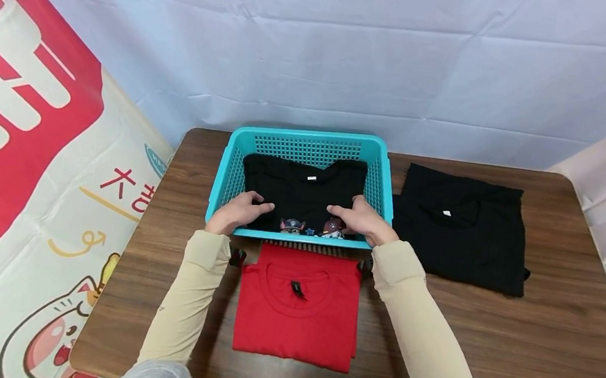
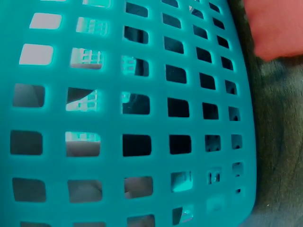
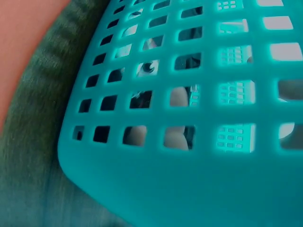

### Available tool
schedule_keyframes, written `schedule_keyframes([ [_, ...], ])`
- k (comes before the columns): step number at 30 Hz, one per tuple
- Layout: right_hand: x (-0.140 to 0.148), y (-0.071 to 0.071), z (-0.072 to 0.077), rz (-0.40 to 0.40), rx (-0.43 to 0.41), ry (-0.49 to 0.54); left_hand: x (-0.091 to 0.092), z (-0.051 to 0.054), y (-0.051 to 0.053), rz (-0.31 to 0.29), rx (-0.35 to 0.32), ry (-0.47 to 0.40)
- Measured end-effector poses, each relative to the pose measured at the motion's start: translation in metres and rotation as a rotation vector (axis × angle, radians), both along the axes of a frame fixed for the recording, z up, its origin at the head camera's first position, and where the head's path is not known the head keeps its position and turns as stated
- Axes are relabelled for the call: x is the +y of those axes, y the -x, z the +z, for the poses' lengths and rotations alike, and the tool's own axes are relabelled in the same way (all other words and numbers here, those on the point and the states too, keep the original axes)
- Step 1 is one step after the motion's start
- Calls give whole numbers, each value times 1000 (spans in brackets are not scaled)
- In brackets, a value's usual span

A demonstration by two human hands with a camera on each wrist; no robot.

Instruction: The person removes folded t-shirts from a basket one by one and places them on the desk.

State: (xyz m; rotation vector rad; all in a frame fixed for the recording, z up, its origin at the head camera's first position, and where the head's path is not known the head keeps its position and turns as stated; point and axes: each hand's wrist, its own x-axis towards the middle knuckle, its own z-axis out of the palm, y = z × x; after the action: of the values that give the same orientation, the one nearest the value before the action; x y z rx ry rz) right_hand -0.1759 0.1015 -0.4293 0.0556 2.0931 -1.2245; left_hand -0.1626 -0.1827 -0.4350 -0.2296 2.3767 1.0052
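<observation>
Fabric backdrop [image 1: 346, 77] across the back, then a wood-grain tabletop [image 1: 568, 336] with one teal basket [image 1: 255, 233] on it. Right beside that there's one folded black bundle [image 1: 467, 247] (one garment or two, can't tell), and one red tee [image 1: 294, 334] lies folded in front, between two beige sleeves [image 1: 185, 299]. One black shirt [image 1: 292, 188] is inside the basket, the front wall partly blocking it, and the left hand [image 1: 240, 210] and right hand [image 1: 367, 221] each have a grip on its sides, thumbs on top, fingers mostly hidden. Two cartoon characters [image 1: 292, 227] on that shirt. Tags: two white [image 1: 447, 213], one black [image 1: 298, 287].
</observation>
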Motion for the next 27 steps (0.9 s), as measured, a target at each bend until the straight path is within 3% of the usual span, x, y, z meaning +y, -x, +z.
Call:
schedule_keyframes([
  [11,-1,1,-4,62,48,-20,-1,-1,0,47,62,-59],
  [22,1,2,-5,-28,39,128,-5,1,-2,45,147,-51],
  [27,4,3,-5,-65,33,185,-8,0,-3,82,127,-148],
])
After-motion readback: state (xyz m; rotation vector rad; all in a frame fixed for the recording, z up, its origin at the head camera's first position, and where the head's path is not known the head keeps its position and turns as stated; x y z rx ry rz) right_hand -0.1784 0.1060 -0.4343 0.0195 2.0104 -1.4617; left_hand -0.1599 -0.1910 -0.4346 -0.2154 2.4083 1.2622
